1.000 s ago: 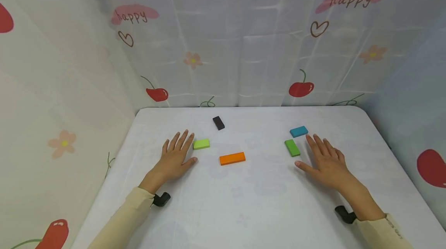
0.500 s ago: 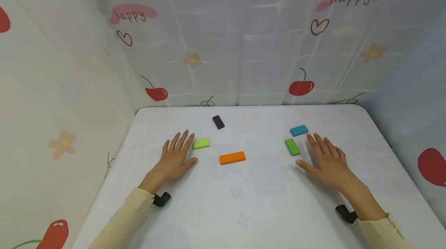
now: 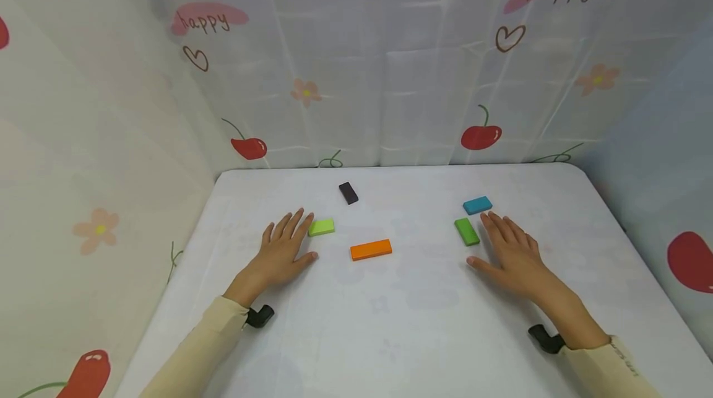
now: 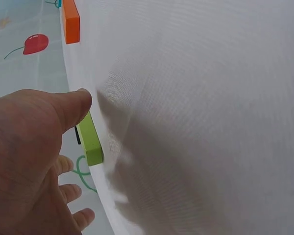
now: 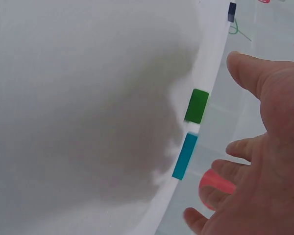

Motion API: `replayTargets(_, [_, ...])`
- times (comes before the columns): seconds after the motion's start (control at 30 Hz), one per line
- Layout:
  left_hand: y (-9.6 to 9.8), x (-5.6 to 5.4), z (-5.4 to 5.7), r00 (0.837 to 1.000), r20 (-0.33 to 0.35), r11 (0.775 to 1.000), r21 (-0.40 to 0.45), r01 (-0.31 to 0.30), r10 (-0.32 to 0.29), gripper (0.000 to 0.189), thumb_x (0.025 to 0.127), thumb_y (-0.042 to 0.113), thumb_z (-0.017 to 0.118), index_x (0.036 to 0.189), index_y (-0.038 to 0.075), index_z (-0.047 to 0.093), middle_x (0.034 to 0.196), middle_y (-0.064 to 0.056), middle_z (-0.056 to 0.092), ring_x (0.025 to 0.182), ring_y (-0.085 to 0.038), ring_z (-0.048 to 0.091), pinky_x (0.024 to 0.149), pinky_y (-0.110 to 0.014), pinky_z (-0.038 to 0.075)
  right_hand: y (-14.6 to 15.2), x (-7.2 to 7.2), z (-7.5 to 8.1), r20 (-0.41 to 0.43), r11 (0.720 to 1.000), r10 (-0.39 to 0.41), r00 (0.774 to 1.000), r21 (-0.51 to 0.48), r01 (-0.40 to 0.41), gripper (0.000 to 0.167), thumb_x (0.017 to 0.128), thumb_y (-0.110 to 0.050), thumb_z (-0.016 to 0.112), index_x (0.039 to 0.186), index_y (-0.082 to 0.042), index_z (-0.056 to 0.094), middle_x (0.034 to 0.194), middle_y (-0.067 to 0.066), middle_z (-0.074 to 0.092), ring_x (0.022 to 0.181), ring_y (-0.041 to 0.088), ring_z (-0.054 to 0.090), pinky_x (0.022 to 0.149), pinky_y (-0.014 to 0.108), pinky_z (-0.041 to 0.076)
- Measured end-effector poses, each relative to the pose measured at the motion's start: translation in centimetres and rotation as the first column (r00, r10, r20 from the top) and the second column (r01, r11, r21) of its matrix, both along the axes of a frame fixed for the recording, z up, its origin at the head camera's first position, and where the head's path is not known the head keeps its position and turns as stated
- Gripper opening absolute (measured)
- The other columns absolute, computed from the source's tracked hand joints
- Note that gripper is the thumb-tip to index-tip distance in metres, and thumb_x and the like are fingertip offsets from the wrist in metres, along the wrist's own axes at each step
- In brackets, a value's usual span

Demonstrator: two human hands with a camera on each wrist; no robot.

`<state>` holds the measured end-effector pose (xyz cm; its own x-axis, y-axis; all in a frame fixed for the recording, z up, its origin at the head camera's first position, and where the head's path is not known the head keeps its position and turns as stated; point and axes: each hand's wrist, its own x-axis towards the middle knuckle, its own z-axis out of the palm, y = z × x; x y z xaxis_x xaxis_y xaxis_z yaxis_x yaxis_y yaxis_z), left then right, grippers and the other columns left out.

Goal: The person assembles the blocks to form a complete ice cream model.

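My left hand [image 3: 278,257] is spread over the left side of the white table, palm down and holding nothing. Its index fingertip lies right beside a lime-green block [image 3: 321,227], which the left wrist view shows just past the thumb. On the right, my right hand [image 3: 512,260] has its fingers extended and nothing in it. Just left of those fingers lies a darker green block [image 3: 466,231], with a blue block [image 3: 477,205] behind it. An orange block [image 3: 371,249], the longest, lies between the hands. Farther back is a small black block [image 3: 348,192].
The white tabletop [image 3: 379,330] ends at a back edge against a curtain [image 3: 412,76] printed with cherries, hearts and flowers. Similar printed sheeting hangs at both sides. A black wrist mount [image 3: 260,316] sits under the left wrist, another mount [image 3: 546,339] under the right.
My right hand has shifted slightly left, closer to the green and blue blocks. The left hand has barely moved, and the blocks lie as before. The head view has tilted down a little.
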<state>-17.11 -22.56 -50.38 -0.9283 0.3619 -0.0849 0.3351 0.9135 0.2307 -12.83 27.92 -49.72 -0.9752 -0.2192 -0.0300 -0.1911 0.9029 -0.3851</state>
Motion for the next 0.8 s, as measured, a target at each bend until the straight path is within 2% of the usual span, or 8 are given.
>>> replayTargets(0.2, [-0.1, -0.4, -0.3, 1.0, 0.012, 1.0, 0.014, 0.0, 0.0, 0.09, 0.105, 0.05, 0.065, 0.175, 0.021, 0.016, 0.182, -0.013, 0.015, 0.167, -0.045, 0.019, 0.129, -0.075, 0.015, -1.4, -0.2, 0.2, -0.109, 0.996, 0.066, 0.992, -0.049, -0.071, 0.083, 0.1, -0.041, 0.076, 0.163, -0.002, 0.039, 0.167, 0.027, 0.038, 0.158, 0.056, 0.021, 0.121, 0.079, 0.017])
replayTargets(0.33, [-0.1, -0.8, -0.3, 1.0, -0.005, 1.0, 0.019, -0.01, 0.01, 0.086, 0.105, 0.049, 0.067, 0.173, 0.021, 0.022, 0.179, -0.014, 0.025, 0.163, -0.044, 0.027, 0.128, -0.072, 0.021, -2.7, -0.4, 0.0, -0.169, 0.991, 0.101, 0.98, -0.071, -0.114, 0.068, 0.099, -0.034, 0.078, 0.153, -0.001, 0.054, 0.159, 0.023, 0.05, 0.156, 0.055, 0.027, 0.119, 0.077, 0.023])
replayTargets(0.47, [0.0, -1.2, -0.4, 1.0, -0.012, 1.0, 0.015, -0.027, 0.027, 0.083, 0.104, 0.05, 0.067, 0.172, 0.021, 0.028, 0.171, -0.014, 0.037, 0.159, -0.041, 0.035, 0.127, -0.069, 0.028, -3.9, -0.6, -0.3, -0.213, 0.984, 0.137, 0.967, -0.08, -0.157, 0.058, 0.098, -0.03, 0.079, 0.146, -0.003, 0.062, 0.152, 0.019, 0.058, 0.155, 0.052, 0.033, 0.119, 0.074, 0.026])
replayTargets(0.6, [0.1, -1.6, -0.5, 0.999, -0.009, 0.999, 0.022, -0.036, 0.037, 0.079, 0.105, 0.049, 0.066, 0.171, 0.022, 0.031, 0.164, -0.013, 0.045, 0.153, -0.039, 0.042, 0.124, -0.067, 0.034, -5.3, -0.9, -0.5, -0.221, 0.975, 0.193, 0.956, -0.066, -0.212, 0.053, 0.098, -0.029, 0.079, 0.143, -0.004, 0.065, 0.146, 0.016, 0.063, 0.151, 0.047, 0.041, 0.118, 0.071, 0.03])
replayTargets(0.8, [0.1, -2.6, -0.3, 0.998, -0.013, 0.994, 0.086, -0.063, 0.065, 0.067, 0.106, 0.044, 0.064, 0.165, 0.021, 0.041, 0.156, -0.011, 0.052, 0.146, -0.037, 0.045, 0.118, -0.062, 0.039, -7.4, -1.8, -0.2, -0.172, 0.957, 0.275, 0.946, -0.043, -0.286, 0.05, 0.099, -0.033, 0.079, 0.141, -0.008, 0.068, 0.138, 0.01, 0.069, 0.135, 0.034, 0.057, 0.116, 0.06, 0.043])
